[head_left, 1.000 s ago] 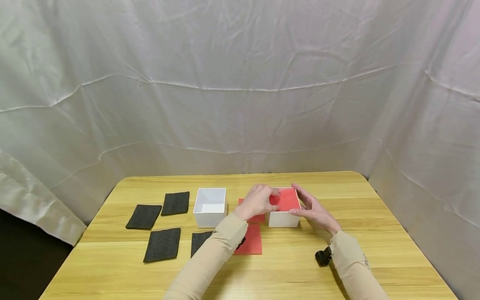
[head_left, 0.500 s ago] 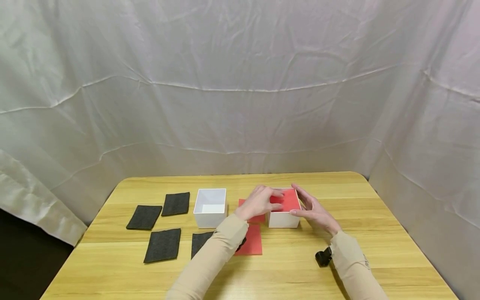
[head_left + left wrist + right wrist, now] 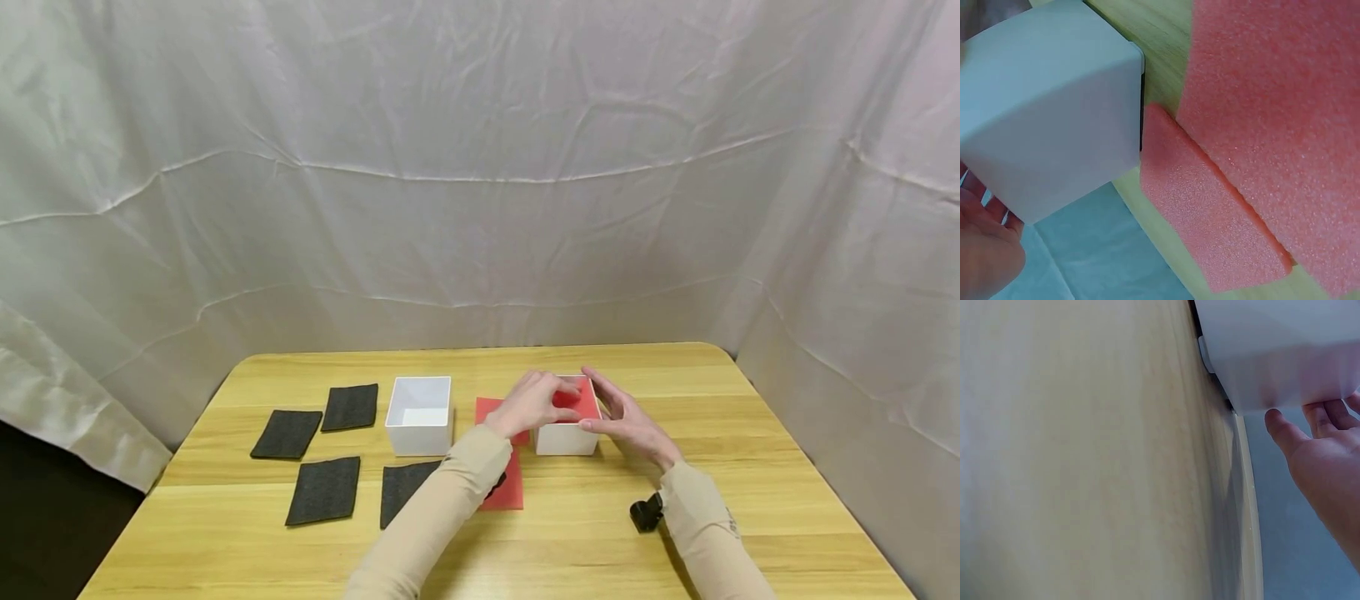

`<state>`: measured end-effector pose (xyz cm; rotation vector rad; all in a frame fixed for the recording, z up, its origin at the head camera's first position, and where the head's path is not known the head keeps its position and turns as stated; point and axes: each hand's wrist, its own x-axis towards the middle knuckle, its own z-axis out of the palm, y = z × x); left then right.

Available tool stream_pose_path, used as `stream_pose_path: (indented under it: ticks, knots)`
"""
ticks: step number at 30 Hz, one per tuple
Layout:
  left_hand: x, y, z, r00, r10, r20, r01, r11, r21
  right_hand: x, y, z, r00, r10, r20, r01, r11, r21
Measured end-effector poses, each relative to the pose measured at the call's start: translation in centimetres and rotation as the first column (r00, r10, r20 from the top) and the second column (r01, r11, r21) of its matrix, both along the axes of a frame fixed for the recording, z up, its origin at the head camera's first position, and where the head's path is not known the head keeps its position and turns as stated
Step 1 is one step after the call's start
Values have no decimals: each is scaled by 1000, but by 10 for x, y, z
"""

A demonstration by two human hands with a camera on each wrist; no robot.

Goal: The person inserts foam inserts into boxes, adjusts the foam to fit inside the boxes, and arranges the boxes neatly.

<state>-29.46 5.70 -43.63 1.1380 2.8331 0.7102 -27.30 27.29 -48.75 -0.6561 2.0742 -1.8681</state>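
The right-hand white box (image 3: 566, 440) holds a red foam sheet (image 3: 590, 402). My left hand (image 3: 534, 402) reaches over its left rim, and the fingers and thumb press on that sheet. What lies under the sheet is hidden. My right hand (image 3: 628, 423) grips the box at its right side, thumb near the front corner and fingers at the far one. In the right wrist view, the thumb and fingertips of the right hand (image 3: 1332, 456) meet the box wall. Two more red foam sheets (image 3: 1272, 106) lie on the table just left of the box, partly under my left arm.
Another white box (image 3: 418, 437) stands further left with its inside bare. Several black felt squares (image 3: 287, 434) lie on the wooden table (image 3: 600, 550) toward the left. A pale curtain (image 3: 480, 233) hangs behind the table.
My left hand has slid to the right across the red sheet, its fingertips now further into the box. The right hand and both boxes have stayed in place.
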Motion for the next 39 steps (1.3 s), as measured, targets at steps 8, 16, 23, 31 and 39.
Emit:
stream_pose_path:
  ticks: [8,16,23,31,39]
  knots:
    - [-1,2,-2,998,28,48,-28,1000,6,-1,-1,1,1000,8,24,-8,1000,-7]
    - [-1,4,-4,998,36,61,-37,999,22,1,-2,0,1000,16,24,-16,1000,-18]
    - [-1,9,-3,998,50,28,-49,999,-15,0,0,1,1000,-3,26,2,1000,17]
    - [-2,5,-6,992,55,110,-62,996,60,-1,-2,-3,998,3,64,-3,1000,-7]
    - [0,-7,-5,974,71,217,-123,965,234,-5,-1,-4,1000,0,12,0,1000,-1]
